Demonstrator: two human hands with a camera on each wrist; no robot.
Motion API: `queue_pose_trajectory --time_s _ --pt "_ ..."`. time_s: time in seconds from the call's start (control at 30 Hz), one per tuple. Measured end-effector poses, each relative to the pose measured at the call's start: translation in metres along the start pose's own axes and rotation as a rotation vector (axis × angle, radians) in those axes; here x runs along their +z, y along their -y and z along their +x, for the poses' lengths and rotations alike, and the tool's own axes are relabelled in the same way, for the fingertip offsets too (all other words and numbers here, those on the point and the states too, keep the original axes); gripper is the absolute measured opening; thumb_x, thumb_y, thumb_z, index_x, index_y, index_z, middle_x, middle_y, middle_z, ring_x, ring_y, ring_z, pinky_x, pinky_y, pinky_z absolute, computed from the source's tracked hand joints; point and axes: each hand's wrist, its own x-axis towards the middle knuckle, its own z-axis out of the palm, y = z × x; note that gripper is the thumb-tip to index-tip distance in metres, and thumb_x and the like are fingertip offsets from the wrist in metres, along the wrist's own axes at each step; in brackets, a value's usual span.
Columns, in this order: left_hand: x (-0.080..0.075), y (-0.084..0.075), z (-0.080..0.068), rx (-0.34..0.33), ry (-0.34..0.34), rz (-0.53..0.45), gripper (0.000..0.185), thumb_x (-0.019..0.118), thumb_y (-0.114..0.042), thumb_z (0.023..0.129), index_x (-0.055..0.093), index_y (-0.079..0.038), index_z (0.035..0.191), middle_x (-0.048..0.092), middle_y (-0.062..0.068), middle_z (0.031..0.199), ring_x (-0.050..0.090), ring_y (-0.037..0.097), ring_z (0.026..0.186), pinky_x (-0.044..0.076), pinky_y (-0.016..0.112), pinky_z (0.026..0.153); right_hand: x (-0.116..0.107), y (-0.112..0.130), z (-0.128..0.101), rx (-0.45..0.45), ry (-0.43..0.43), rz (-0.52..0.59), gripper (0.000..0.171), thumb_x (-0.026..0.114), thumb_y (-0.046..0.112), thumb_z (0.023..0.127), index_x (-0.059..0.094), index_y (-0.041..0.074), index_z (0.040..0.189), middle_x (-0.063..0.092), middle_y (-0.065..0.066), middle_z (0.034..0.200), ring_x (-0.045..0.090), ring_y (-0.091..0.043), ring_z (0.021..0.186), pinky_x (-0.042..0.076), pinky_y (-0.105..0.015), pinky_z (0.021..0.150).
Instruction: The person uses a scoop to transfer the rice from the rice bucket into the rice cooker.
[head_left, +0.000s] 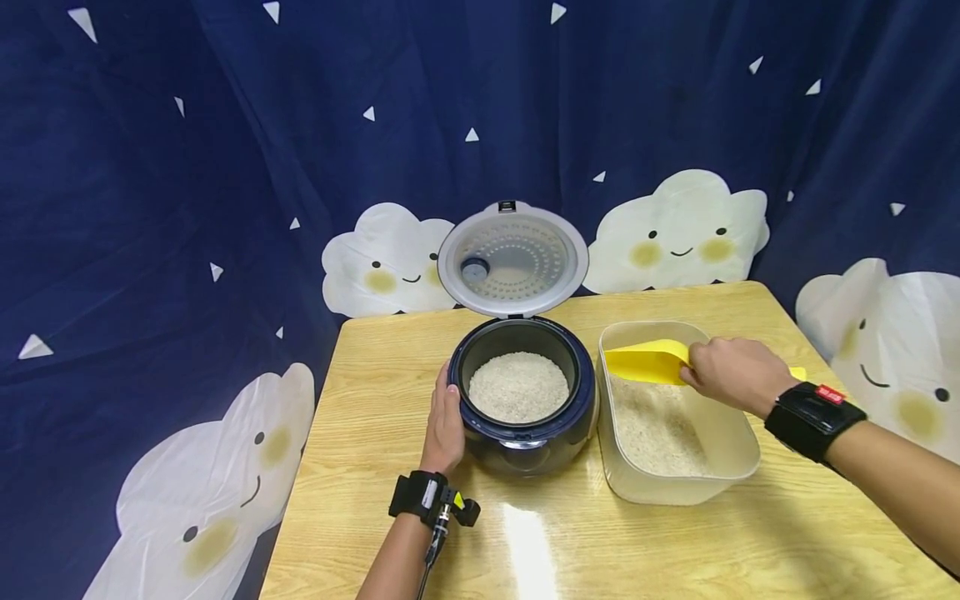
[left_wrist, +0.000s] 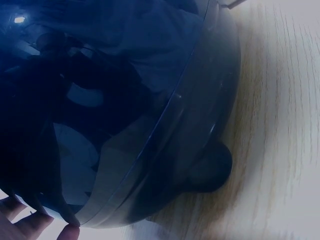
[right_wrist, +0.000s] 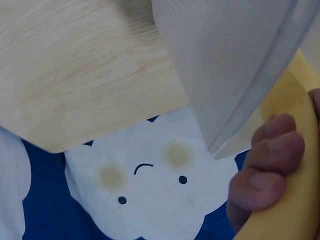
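Observation:
A dark blue rice cooker [head_left: 525, 454] stands with its lid [head_left: 555, 283] raised and white rice [head_left: 519, 387] in its pot. Against the cooker's left side rests my left hand [head_left: 444, 429], fingers extended; its fingertips [left_wrist: 32, 225] touch the glossy shell in the left wrist view. My right hand [head_left: 738, 371] grips the handle of a yellow scoop [head_left: 645, 364] over the cream storage bin [head_left: 675, 493]. Loose rice [head_left: 660, 429] covers the bin's bottom. In the right wrist view, fingers [right_wrist: 270, 165] curl round the scoop's handle [right_wrist: 295, 205]; whether the scoop holds rice cannot be told.
Cooker and bin stand side by side, close together, on a light wooden table [head_left: 367, 400]. Behind the table hangs a navy curtain [head_left: 420, 150] with white clouds and triangles. Something small and yellow [head_left: 798, 373] shows just beyond my right wrist.

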Motion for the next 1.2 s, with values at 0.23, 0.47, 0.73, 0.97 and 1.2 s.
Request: queue_pose_trajectory --time_s 0.23,0.47,0.73,0.97,1.2 --pt "0.0 0.0 0.001 0.001 -0.003 0.009 0.055 0.02 -0.04 0.113 0.02 -0.025 0.167 0.026 0.0 0.173 0.022 0.022 0.162 0.019 0.05 0.133 0.005 0.001 0.0 -0.001 0.002 -0.012 0.034 0.064 0.026 0.095 0.051 0.016 0.066 0.039 0.005 0.056 0.04 -0.013 0.047 0.03 -0.028 0.046" --pt "0.0 0.001 0.001 -0.001 -0.01 0.014 0.055 0.019 -0.038 0.113 0.02 -0.025 0.166 0.026 0.001 0.173 0.023 0.023 0.162 0.02 0.051 0.132 0.011 0.004 0.004 -0.027 -0.04 -0.049 0.03 0.07 0.026 0.093 0.057 0.013 0.069 0.045 0.003 0.057 0.043 -0.016 0.047 0.037 -0.033 0.043" --pt "0.001 0.002 0.002 -0.001 -0.006 0.019 0.054 0.019 -0.038 0.113 0.021 -0.027 0.166 0.027 -0.001 0.173 0.022 0.02 0.162 0.02 0.049 0.133 0.023 0.012 0.007 -0.057 -0.155 -0.135 0.026 0.073 0.013 0.086 0.055 0.009 0.069 0.042 0.002 0.056 0.042 -0.016 0.045 0.046 -0.042 0.039" --pt "0.0 -0.002 0.001 0.008 -0.013 0.015 0.053 0.019 -0.037 0.113 0.022 -0.028 0.166 0.028 -0.001 0.172 0.023 0.021 0.162 0.021 0.049 0.133 0.034 0.015 0.01 -0.105 -0.187 -0.223 0.028 0.073 -0.001 0.082 0.053 0.009 0.066 0.037 0.002 0.056 0.039 -0.015 0.046 0.048 -0.038 0.039" --pt "0.0 -0.001 0.002 0.008 -0.009 0.015 0.053 0.02 -0.037 0.113 0.022 -0.027 0.166 0.028 0.0 0.172 0.023 0.02 0.162 0.02 0.049 0.133 0.042 0.018 0.012 -0.133 -0.193 -0.286 0.029 0.076 -0.003 0.081 0.057 0.009 0.064 0.043 0.0 0.055 0.042 -0.017 0.047 0.054 -0.041 0.043"
